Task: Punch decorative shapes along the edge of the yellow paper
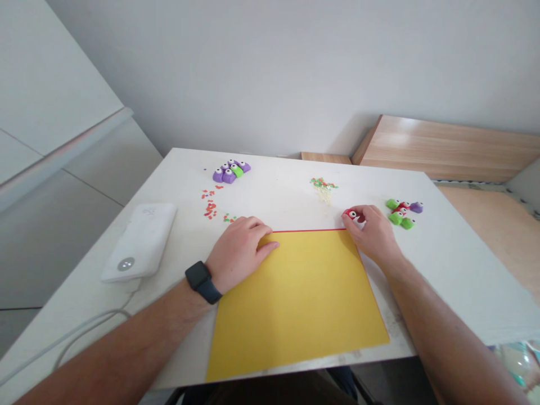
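currently, the right hand (pixel 377 233) pinches a red piece (pixel 353 214) short of the far right corner of the table (pixel 442 270); a loose pinch could drop it. the left hand (pixel 238 250), thumb and fingers parted, could drag the yellow sheet (pixel 295 298) askew by sliding.

In the middle, the left hand (pixel 236 250) lies on the top left of a yellow sheet (pixel 304 298). Right of the middle, the right hand (pixel 373 232) pinches a little red toy (pixel 349 212). Purple and green toys (pixel 229 176) sit left of the upper middle. More toys (pixel 395 218) sit at the right. A white box (pixel 145 239) lies at the left.
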`<state>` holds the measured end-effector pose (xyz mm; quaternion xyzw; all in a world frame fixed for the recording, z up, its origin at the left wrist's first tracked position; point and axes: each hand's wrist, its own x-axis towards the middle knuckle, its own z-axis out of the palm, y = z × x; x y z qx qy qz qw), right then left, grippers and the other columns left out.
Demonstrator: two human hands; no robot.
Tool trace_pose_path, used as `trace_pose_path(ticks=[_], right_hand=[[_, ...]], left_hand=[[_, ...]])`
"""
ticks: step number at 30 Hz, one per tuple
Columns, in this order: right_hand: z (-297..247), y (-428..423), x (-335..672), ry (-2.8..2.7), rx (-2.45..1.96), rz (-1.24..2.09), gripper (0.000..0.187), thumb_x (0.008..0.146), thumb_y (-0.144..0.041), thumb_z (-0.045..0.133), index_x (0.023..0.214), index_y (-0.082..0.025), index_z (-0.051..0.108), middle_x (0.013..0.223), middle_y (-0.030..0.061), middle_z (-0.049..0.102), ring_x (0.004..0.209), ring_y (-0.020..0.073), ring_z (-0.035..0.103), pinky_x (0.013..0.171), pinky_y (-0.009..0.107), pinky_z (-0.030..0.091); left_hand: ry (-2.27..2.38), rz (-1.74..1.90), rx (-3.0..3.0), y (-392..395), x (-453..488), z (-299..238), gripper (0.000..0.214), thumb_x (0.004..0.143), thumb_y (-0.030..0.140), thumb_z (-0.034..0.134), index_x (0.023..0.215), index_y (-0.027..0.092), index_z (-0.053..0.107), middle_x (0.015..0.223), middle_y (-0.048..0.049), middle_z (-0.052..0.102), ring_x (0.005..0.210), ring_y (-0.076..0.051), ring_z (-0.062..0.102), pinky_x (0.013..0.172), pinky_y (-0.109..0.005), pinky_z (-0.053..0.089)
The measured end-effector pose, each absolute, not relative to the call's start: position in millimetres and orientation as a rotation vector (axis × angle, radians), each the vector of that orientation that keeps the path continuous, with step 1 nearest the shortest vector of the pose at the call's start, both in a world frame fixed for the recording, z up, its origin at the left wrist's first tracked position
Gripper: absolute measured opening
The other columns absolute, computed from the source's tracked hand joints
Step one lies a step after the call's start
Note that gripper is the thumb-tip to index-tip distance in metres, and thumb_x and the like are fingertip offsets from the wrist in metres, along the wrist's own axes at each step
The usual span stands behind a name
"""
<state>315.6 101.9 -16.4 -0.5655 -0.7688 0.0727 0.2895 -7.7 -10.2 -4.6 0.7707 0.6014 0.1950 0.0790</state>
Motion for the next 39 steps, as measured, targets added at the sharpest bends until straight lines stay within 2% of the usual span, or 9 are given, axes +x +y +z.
trace_pose_path(ticks=[12,20,24,29,33,35,39], right_hand=[[-17.2,105.5,318.9,-2.086,-1.523,0.224,0.030,0.096,-0.047,0.061,0.102,-0.019,0.071,0.098,0.0116,0.071,0.082,0.0244,0.065,0.076,0.040,0.050],[-13.4,101.9,318.2,-2.057,-1.560,0.290,0.032,0.100,-0.047,0.055,0.111,-0.021,0.069,0.099,0.0101,0.075,0.078,0.0233,0.066,0.076,0.039,0.049],[-13.9,102.1,318.7,-1.962,-1.576,0.368,0.034,0.098,-0.049,0.058,0.116,-0.022,0.067,0.098,0.0091,0.077,0.077,0.0230,0.068,0.074,0.039,0.050],[-13.5,107.3,321.5,-1.677,-1.512,0.627,0.043,0.090,-0.046,0.070,0.126,-0.023,0.065,0.107,0.0085,0.074,0.084,0.0222,0.068,0.069,0.035,0.051],[-7.1,107.6,321.7,-1.432,-1.449,0.975,0.040,0.084,-0.038,0.075,0.121,-0.024,0.069,0.097,0.0031,0.070,0.074,0.0159,0.062,0.061,0.029,0.046],[-4.4,106.8,320.1,-1.345,-1.390,1.079,0.037,0.080,-0.035,0.079,0.114,-0.023,0.069,0.096,0.0018,0.068,0.074,0.0143,0.063,0.060,0.028,0.046],[-3.3,106.1,316.8,-1.280,-1.303,1.159,0.041,0.075,-0.037,0.086,0.106,-0.023,0.064,0.094,0.0009,0.066,0.081,0.0178,0.068,0.057,0.026,0.046]], left_hand=[[1.760,0.582,2.325,-7.1,-10.2,-8.5,0.027,0.098,0.040,0.069,0.111,0.017,0.074,0.110,-0.0091,0.071,0.106,-0.029,0.063,0.099,-0.049,0.051],[1.759,0.631,2.289,-4.1,-10.4,-13.0,0.024,0.096,0.039,0.072,0.106,0.017,0.072,0.108,-0.0086,0.070,0.106,-0.029,0.062,0.099,-0.048,0.049],[1.757,0.671,2.285,-5.7,-9.4,-10.6,0.016,0.096,0.034,0.072,0.099,0.018,0.068,0.105,-0.0078,0.069,0.103,-0.028,0.061,0.095,-0.046,0.048],[1.769,0.710,2.234,-7.7,-9.9,-3.5,0.009,0.100,0.024,0.061,0.092,0.020,0.061,0.094,-0.0046,0.069,0.093,-0.025,0.062,0.086,-0.042,0.047],[1.786,0.698,2.186,-7.3,-10.7,-1.7,0.008,0.102,0.023,0.054,0.095,0.021,0.059,0.092,-0.0041,0.070,0.089,-0.025,0.064,0.083,-0.041,0.046],[1.791,0.704,2.176,-7.0,-10.6,-2.1,0.008,0.103,0.024,0.053,0.100,0.021,0.060,0.096,-0.0053,0.072,0.092,-0.026,0.065,0.084,-0.042,0.048],[1.764,0.714,2.242,-7.8,-10.0,-1.6,0.018,0.105,0.022,0.048,0.113,0.020,0.064,0.112,-0.0078,0.073,0.106,-0.027,0.066,0.095,-0.045,0.048]])
